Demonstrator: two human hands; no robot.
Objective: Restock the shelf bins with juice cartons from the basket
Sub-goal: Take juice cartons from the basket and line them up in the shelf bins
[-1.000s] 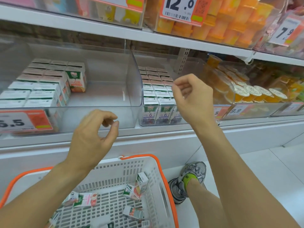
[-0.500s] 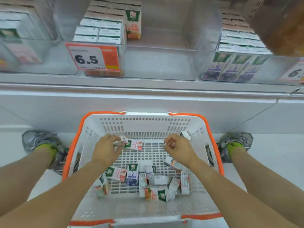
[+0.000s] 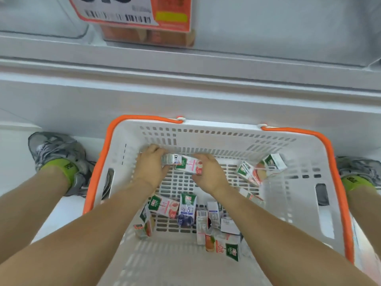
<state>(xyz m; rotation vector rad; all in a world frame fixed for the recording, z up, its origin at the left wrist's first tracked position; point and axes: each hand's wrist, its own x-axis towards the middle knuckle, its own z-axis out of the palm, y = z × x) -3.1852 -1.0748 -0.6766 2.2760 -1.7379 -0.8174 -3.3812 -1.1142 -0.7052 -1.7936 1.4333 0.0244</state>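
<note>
A white basket with orange handles stands on the floor below the shelf. Several small juice cartons lie loose in it. Both my hands are down at its far end. My left hand grips a small carton seen end-on. My right hand curls round a pink-and-white carton lying right beside it. More cartons lie at the basket's right and in a heap near its middle. The shelf bin shows only as a blurred clear front at the top.
An orange price tag hangs on the bin front at top left. The white shelf ledge juts out above the basket. My two shoes stand on the floor on either side of the basket.
My hands came down from the shelf into the basket. They have moved to its far end and closed on two cartons lying together. The view tilted further down.
</note>
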